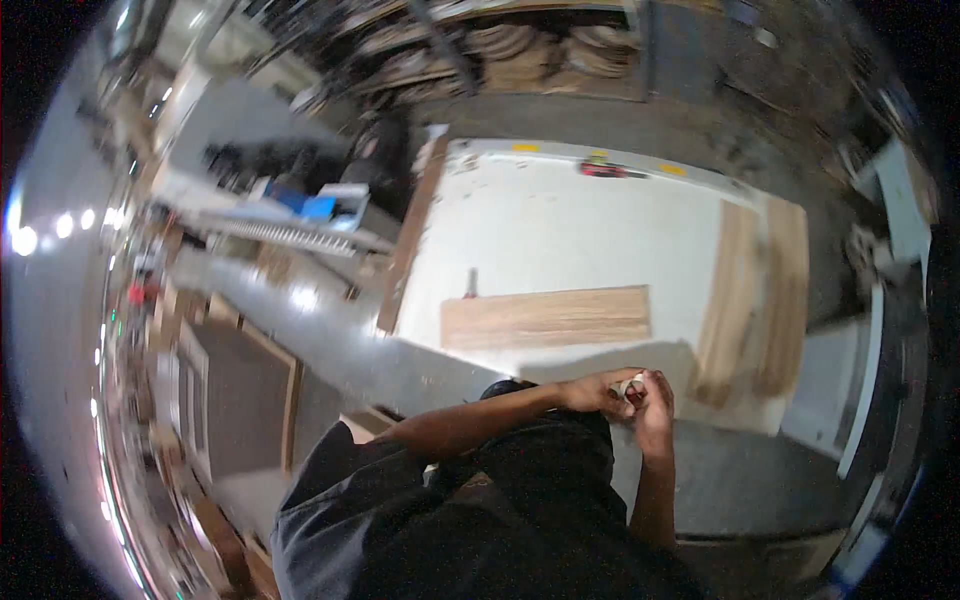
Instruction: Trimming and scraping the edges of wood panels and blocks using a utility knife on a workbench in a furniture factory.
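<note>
My left hand (598,393) and my right hand (654,412) meet close to my body, just off the near edge of a white-topped table (560,225). Both have their fingers curled around a small, pale, ring-shaped item (632,385), perhaps a roll of tape; blur hides its exact kind. Something dark red shows at its middle. Beyond my hands, a light wood board (545,318) lies crosswise on the table. A small red-handled tool (471,284) rests at that board's far edge.
Two more wood boards (728,295) (783,300) lie lengthwise at the table's right. A red and black tool (603,170) sits at the far edge. Left stand a brown-edged cabinet (240,400) and a bench with a blue box (318,207). Shelves of curved wood pieces (510,50) are behind.
</note>
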{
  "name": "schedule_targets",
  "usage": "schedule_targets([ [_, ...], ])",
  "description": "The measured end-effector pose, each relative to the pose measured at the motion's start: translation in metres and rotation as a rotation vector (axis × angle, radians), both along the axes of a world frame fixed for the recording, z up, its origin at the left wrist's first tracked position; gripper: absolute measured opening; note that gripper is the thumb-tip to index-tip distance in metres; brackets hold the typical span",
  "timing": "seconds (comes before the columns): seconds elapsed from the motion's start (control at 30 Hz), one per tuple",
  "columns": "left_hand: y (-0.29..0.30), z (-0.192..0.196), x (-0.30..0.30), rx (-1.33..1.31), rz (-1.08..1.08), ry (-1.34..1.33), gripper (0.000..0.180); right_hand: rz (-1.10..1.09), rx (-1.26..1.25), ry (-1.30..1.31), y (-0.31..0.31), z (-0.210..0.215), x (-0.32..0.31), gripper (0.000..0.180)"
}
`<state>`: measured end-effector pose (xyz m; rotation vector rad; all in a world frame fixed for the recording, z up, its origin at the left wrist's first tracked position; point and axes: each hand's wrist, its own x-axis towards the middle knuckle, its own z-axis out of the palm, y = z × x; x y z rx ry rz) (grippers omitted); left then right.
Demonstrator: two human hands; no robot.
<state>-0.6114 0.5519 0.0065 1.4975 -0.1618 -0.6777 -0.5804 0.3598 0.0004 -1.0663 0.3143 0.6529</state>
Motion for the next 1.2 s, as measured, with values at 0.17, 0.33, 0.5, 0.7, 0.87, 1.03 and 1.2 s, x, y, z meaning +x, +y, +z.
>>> schedule_targets([
  [0.17, 0.095, -0.062, -0.075, 0.098, 0.409, -0.135, 0.034, 0.563, -0.21, -0.165, 0.08, -0.027, -0.006, 0.029],
  [0.33, 0.248, -0.046, -0.18, 0.16, 0.692, 0.168, 0.034, 0.731, -0.488, -0.603, 0.123, -0.016, 0.007, 0.046],
  [0.5, 0.396, -0.05, -0.289, -0.201, 2.185, -0.256, 0.043, 0.614, -0.698, -0.544, 0.151, -0.026, 0.016, 0.045],
  [0.7, 0.406, -0.134, -0.331, 0.058, 2.137, 0.04, 0.014, 0.693, -0.972, -0.948, 0.202, -0.07, 0.015, 0.062],
  [0.87, 0.386, -0.148, -0.221, 0.723, 1.367, 0.169, 0.033, 1.005, -1.17, -1.149, 0.264, -0.069, -0.005, 0.1],
  [1.03, 0.394, -0.163, -0.157, 0.633, 0.811, 0.42, 0.061, 1.345, -1.24, -1.328, 0.318, -0.065, -0.012, 0.126],
  [1.2, 0.387, -0.191, -0.165, 0.088, 1.047, 0.315, 0.027, 1.505, -1.347, -1.173, 0.342, -0.068, -0.01, 0.136],
])
